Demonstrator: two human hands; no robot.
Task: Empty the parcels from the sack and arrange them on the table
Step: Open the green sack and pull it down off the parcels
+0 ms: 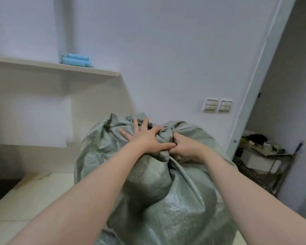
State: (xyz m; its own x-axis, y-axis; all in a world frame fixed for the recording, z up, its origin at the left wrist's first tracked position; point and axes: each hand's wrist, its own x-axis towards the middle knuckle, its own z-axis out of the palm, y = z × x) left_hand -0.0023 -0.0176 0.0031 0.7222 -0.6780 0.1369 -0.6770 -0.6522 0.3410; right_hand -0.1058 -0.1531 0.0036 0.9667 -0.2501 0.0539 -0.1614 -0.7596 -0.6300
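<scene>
A large grey-green woven plastic sack stands upright on the pale cream bench, bulging and full, its fabric creased into deep folds with a faint sheen along the weave. Its top is gathered into a crumpled knot or bunch at the middle, with loose flaps of cloth rising to the left and right of it. The contents cannot be seen.

The left hand lies on the gathered top with fingers spread wide and flat across the fabric, its thumb pressed down toward the bunch; it presses rather than grips. The right hand is curled tight around the twisted neck of the sack, fingers buried in the folds. The two hands touch at the thumb side.

Behind, a pale shelf carries light blue rolls. Two beige wall switches sit on the white wall, right of the sack.
</scene>
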